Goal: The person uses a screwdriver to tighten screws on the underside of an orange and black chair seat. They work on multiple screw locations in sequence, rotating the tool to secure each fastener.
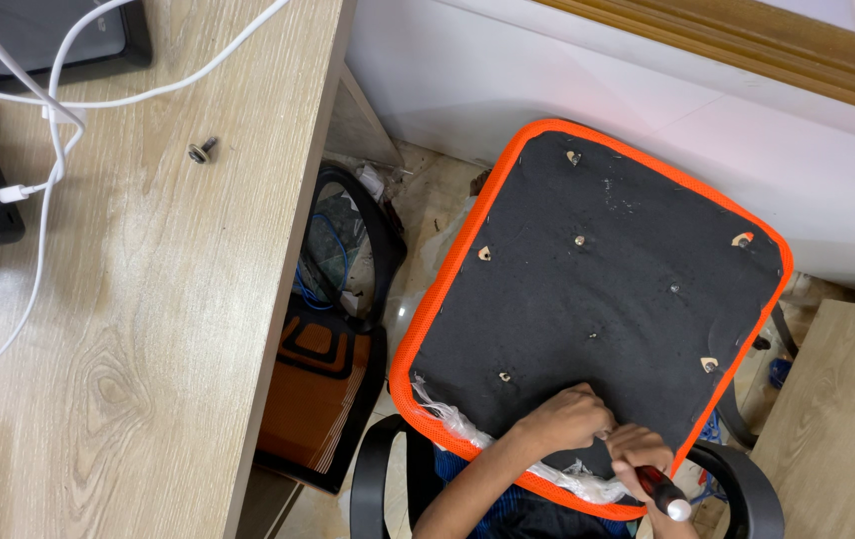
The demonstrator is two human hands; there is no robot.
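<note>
Screwdriver (663, 493), red-and-black handle with white cap, clenched in right hand (639, 451) at bottom edge of view, tip down against black underside of upturned seat pad (597, 289). Left hand (565, 417) curled just beside, fingers bent onto same spot near pad's near edge, holding nothing apart from pressing there. Torn clear plastic wrap (467, 427) bunched along orange rim beneath both wrists. Beyond, small mounting holes dotted over black fabric. Black armrest frame (333, 329) leaning at floor level to left. Farther left, wooden desk (148, 329) carrying lone screw (201, 151) and white cable (43, 230).
</note>
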